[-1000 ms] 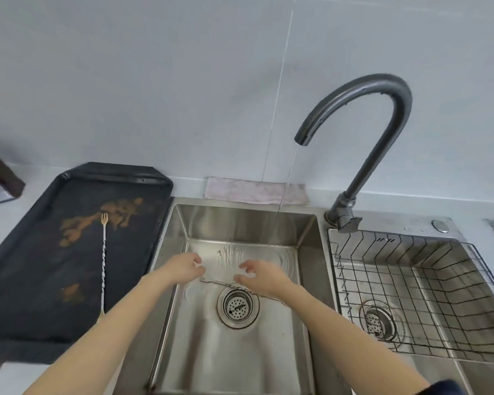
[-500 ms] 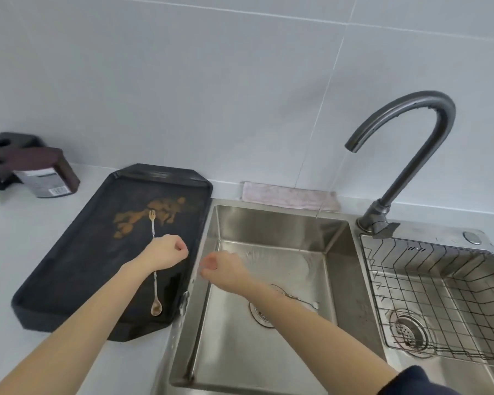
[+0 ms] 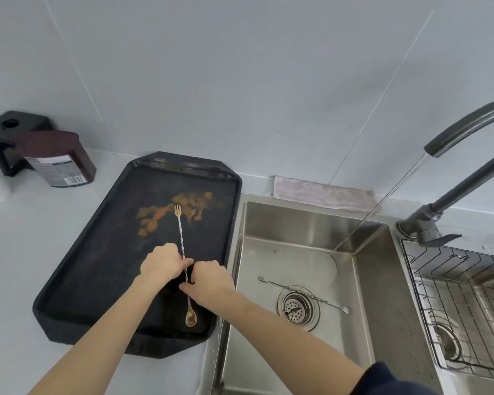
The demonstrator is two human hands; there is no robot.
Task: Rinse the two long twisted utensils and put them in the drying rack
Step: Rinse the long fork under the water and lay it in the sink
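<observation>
A long twisted utensil [image 3: 180, 232], fork at the far end and a brown-smeared spoon at the near end, lies on the black tray [image 3: 97, 269]. My left hand [image 3: 161, 263] and my right hand [image 3: 208, 283] both pinch its middle from either side. A second twisted utensil [image 3: 303, 293] lies flat in the sink basin [image 3: 362, 337], across the drain, with neither hand on it. The wire drying rack [image 3: 465, 297] sits in the right basin and holds nothing.
Water runs from the dark faucet [image 3: 468, 129] into the basin's far right corner. Brown stains mark the tray's far part. A dark jug [image 3: 54, 158] lies on its side on the counter at far left. A pink cloth [image 3: 322, 195] lies behind the sink.
Both hands left the sink and moved left onto the tray, closing on the stained utensil. The other utensil stayed in the basin. The view has swung left.
</observation>
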